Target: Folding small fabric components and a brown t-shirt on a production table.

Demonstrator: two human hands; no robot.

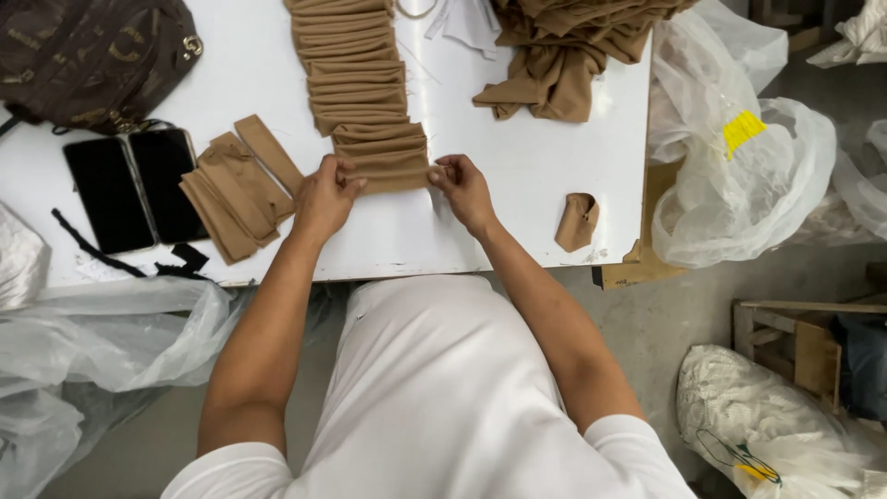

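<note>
Both hands down on the white table (517,176), working the near end of a long row of folded tan cloth strips (360,83). Left hand (323,199) pinching the left edge of the nearest strip (388,171), thumb and fingers closed on the fabric. Right hand (464,189) pinching the right edge of that same strip, fingers together on it. Strip lying flat at the table's middle, close to the near edge, last in the overlapping row running away toward the far side; too many folds in that row to count surely.

Just left of the left hand, a small fanned stack of tan strips (236,189), roughly four or five. Further left, two dark phones (134,189) side by side, screens up. Above them, one brown patterned bag (92,55). One black cord (120,259) trailing near the table's left corner. At the far right of the table, one loose heap of tan cloth (564,55). One single curled tan piece (577,222) alone, right of the right hand. Off the table's right edge, clear plastic bags (739,176), one with a yellow tag.
</note>
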